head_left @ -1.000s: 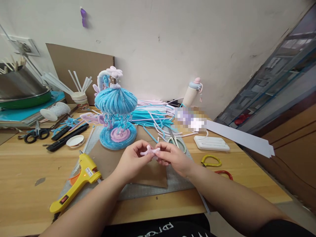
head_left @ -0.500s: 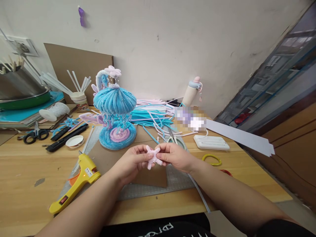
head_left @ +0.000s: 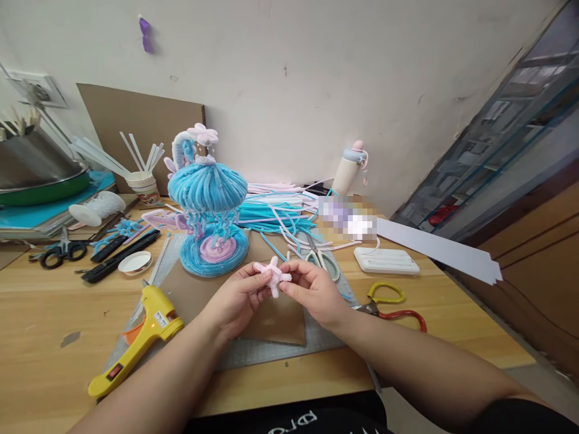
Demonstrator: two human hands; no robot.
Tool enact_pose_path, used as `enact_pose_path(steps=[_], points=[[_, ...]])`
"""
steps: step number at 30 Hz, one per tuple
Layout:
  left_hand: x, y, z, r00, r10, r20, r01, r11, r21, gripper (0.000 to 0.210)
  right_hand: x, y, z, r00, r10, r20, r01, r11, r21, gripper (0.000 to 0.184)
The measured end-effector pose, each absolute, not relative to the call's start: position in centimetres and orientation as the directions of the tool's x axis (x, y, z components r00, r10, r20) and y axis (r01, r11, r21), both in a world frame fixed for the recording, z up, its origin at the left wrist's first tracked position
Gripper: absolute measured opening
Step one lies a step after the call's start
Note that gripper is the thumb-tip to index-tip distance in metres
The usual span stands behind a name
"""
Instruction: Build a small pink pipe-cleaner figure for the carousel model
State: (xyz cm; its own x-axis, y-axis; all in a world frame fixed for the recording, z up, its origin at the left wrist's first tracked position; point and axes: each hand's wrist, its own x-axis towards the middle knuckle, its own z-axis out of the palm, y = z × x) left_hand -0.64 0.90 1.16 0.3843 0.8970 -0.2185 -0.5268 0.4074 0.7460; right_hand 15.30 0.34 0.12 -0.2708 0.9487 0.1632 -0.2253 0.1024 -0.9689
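Observation:
Between my two hands is a small pink pipe-cleaner piece (head_left: 274, 276) with several short arms sticking out, like a star or flower. My left hand (head_left: 242, 295) pinches it from the left, thumb across its front. From the right, my right hand (head_left: 314, 290) grips one arm of it between thumb and forefinger. Just beyond my hands stands a blue fuzzy jellyfish-like model (head_left: 208, 187) on a coiled blue and pink base (head_left: 190, 256). Under my hands lies a piece of brown cardboard (head_left: 283, 322) on a grey cutting mat (head_left: 323, 331).
A yellow hot glue gun (head_left: 156, 316) lies at the left, near black scissors (head_left: 63, 250) and a black cutter (head_left: 122, 256). Blue and pink pipe cleaners (head_left: 271, 214) are heaped behind. White-handled scissors (head_left: 323, 260), a white power bank (head_left: 386, 261) and red-and-yellow-handled scissors (head_left: 402, 314) lie right.
The pink piece has been turned, and its arms point in other directions. My right hand has shifted its fingers on it. The red-and-yellow-handled scissors show more from behind my right forearm.

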Motion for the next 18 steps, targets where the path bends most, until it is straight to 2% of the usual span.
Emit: enact_pose_path(steps=[8,12,15,18], points=[[-0.5,0.6,1.5,0.376,0.909,-0.179,-0.513,0.365,0.777,0.017,15.5,0.5,0.2,-0.235,0.945,0.226,-0.188,0.184,-0.965,0.013],[-0.7,0.7,1.7,0.338,0.918,-0.206,-0.426,0.344,0.837,0.021,16.1,0.7,0.6,-0.267,0.927,0.264,-0.004,0.272,-0.962,0.01],[-0.9,0.8,1.7,0.296,0.928,-0.227,-0.348,0.326,0.879,0.018,16.4,0.8,0.7,-0.295,0.898,0.326,0.177,0.387,-0.905,0.008],[-0.9,0.8,1.7,0.303,0.927,-0.22,-0.359,0.325,0.875,0.017,16.4,0.7,0.6,-0.297,0.897,0.327,0.211,0.396,-0.894,0.007]])
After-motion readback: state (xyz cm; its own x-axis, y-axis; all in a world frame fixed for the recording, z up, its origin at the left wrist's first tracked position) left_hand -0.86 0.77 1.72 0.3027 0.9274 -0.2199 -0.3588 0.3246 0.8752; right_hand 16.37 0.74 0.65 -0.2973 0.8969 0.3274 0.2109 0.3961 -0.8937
